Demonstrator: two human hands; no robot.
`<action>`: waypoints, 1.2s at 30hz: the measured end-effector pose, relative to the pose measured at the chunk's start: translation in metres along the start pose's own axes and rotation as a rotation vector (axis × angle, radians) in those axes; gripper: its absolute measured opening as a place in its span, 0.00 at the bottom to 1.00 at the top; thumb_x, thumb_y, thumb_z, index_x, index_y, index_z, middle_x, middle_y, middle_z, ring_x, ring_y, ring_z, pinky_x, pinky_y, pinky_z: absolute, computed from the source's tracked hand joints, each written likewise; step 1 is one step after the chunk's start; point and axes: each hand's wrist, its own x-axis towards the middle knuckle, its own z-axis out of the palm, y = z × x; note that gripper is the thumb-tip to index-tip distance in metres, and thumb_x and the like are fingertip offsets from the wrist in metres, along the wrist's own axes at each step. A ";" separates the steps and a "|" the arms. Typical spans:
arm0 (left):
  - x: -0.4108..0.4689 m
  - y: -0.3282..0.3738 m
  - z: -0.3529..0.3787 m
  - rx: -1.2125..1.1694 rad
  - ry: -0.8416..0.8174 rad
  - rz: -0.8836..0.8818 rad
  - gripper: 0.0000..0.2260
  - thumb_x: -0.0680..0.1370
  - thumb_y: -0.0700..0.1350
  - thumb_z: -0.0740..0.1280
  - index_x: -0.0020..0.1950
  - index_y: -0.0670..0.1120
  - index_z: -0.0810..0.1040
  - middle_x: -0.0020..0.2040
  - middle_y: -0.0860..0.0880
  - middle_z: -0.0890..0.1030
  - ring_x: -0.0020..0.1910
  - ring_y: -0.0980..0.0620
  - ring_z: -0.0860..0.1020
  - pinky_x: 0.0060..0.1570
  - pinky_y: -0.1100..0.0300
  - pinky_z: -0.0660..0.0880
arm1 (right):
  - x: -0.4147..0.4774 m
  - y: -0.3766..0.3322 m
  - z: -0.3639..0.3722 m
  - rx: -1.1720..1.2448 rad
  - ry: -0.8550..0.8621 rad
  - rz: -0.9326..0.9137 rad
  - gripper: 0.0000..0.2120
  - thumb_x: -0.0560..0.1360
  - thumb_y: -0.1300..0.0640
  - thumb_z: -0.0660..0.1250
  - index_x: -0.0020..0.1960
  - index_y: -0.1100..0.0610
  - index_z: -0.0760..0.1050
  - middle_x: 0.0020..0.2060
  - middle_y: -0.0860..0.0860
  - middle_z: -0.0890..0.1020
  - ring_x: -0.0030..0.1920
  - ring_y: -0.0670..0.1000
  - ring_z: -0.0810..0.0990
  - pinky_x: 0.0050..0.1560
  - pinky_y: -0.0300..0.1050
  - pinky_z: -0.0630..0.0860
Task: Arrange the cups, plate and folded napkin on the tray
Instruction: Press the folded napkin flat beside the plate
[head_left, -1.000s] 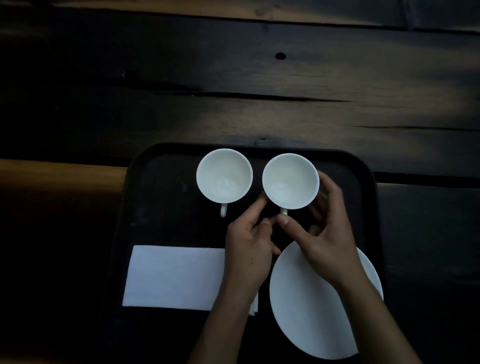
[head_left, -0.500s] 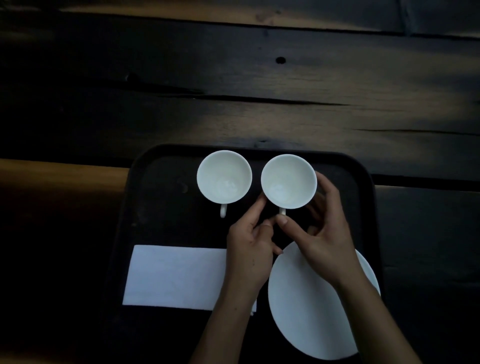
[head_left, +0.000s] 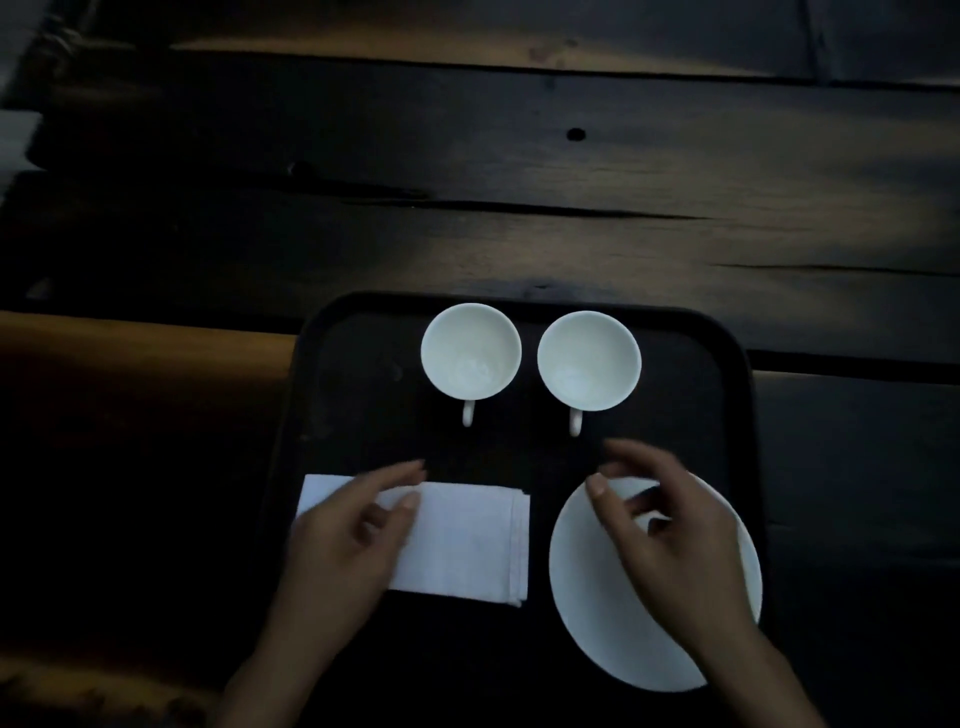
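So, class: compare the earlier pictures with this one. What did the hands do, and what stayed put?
Both hands let go of the right white ceramic cup and drew back toward the person. The left hand now lies over the folded white napkin, and the right hand hovers open over the round white plate. Cups, napkin, plate and black tray kept their places.

Two bare forearms w/ no sleeves, watch or rings showing, left hand (head_left: 345, 540) & right hand (head_left: 670, 540) both slim w/ short, plain nails, thumbnails catching a bit of light, rest too dim & blurred to tell more.
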 end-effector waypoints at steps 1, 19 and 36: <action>0.004 -0.008 -0.020 0.129 -0.003 0.032 0.14 0.76 0.41 0.73 0.58 0.57 0.84 0.47 0.62 0.85 0.38 0.59 0.81 0.41 0.74 0.72 | -0.003 -0.003 0.004 -0.080 -0.076 -0.017 0.16 0.74 0.49 0.74 0.61 0.42 0.79 0.49 0.38 0.85 0.40 0.42 0.84 0.39 0.27 0.72; 0.061 -0.058 -0.081 0.553 -0.259 0.274 0.05 0.77 0.41 0.71 0.49 0.51 0.83 0.47 0.53 0.80 0.47 0.52 0.75 0.45 0.57 0.71 | 0.006 -0.049 0.048 -0.546 -0.366 0.033 0.05 0.78 0.50 0.69 0.52 0.48 0.79 0.44 0.46 0.76 0.46 0.52 0.79 0.49 0.50 0.77; 0.002 -0.090 -0.038 0.903 -0.413 0.431 0.35 0.82 0.66 0.43 0.82 0.44 0.43 0.83 0.45 0.42 0.82 0.48 0.42 0.78 0.50 0.44 | -0.061 -0.030 0.145 -0.731 -0.303 -0.281 0.36 0.84 0.34 0.43 0.84 0.53 0.45 0.83 0.56 0.44 0.83 0.54 0.42 0.81 0.55 0.41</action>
